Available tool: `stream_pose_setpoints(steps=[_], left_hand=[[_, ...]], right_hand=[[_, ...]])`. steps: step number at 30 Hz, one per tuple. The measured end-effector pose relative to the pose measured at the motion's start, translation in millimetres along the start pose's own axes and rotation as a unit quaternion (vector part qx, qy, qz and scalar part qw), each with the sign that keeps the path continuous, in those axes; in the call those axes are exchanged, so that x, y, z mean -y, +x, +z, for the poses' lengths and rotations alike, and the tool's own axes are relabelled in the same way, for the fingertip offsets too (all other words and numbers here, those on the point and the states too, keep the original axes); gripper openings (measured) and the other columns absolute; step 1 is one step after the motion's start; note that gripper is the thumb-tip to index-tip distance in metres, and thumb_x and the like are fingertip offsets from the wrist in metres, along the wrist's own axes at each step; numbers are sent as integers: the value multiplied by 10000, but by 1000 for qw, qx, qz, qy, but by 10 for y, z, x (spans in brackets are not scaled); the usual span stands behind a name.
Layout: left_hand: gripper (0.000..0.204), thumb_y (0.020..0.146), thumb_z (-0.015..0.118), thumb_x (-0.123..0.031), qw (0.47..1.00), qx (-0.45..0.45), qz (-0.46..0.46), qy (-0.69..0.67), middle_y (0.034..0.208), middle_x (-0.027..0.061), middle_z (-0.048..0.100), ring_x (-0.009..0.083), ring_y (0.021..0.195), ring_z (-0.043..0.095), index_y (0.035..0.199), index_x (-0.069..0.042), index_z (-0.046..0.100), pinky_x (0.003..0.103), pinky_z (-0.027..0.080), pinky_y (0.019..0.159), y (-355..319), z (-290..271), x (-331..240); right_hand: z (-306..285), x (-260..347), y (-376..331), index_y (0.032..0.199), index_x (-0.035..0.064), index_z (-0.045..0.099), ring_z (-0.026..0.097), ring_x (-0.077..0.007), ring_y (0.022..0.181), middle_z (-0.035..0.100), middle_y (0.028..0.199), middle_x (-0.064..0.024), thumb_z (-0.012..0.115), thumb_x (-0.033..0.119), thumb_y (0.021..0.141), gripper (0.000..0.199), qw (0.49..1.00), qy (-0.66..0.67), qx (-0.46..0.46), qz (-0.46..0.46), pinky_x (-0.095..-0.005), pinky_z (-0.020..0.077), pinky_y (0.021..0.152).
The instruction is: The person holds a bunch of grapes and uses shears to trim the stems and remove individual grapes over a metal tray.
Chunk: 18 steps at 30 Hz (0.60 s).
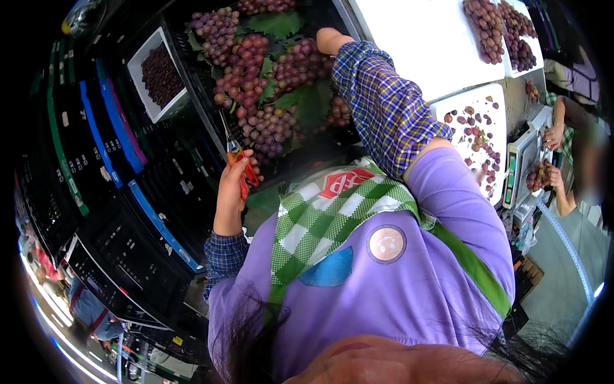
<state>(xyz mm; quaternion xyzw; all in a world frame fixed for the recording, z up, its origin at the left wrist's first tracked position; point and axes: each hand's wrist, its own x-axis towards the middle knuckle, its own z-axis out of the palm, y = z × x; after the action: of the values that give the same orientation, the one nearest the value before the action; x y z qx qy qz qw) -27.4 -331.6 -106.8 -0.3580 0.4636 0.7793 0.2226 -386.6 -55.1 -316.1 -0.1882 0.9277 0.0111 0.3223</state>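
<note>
On the left, my left hand (231,192) is closed around red-handled snips (234,155). Their thin metal blades point away from me, along the near left side of a dark crate. Bunches of reddish-purple grapes (246,61) fill that crate, with green grape leaves (277,24) tucked among them. Over the crate's right part reaches my right arm in a checked sleeve. My right hand (331,41) is bent down beside the grapes at the far right; its fingers are hidden, so whether it holds anything does not show.
Left of the crate stands a white box (137,67) of small dark fruit, beside stacked black crates (115,237). At right, a white tray (441,115) holds loose grapes and scraps. Beyond a white surface (409,45) lie more bunches. A co-worker handles grapes by a scale (517,176).
</note>
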Motion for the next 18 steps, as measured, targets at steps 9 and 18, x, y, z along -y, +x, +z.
stream_pose_setpoints(steps=[9, 18], left_hand=[[425, 910, 521, -299, 970, 14, -92, -222, 1016, 88, 596, 240, 926, 582, 1219, -7, 534, 518, 474, 890, 13, 190, 145], [232, 861, 522, -239, 942, 54, -103, -315, 1017, 141, 630, 317, 976, 584, 988, -52, 575, 604, 411, 952, 725, 97, 43]], right_hand=[[-653, 315, -250, 894, 40, 737, 660, -374, 957, 680, 1005, -216, 583, 109, 809, 189, 995, -12, -100, -11, -434, 539, 830], [-870, 853, -617, 990, 98, 726, 664, -335, 903, 694, 974, -158, 567, 156, 792, 261, 921, 224, -282, -146, -390, 524, 845]])
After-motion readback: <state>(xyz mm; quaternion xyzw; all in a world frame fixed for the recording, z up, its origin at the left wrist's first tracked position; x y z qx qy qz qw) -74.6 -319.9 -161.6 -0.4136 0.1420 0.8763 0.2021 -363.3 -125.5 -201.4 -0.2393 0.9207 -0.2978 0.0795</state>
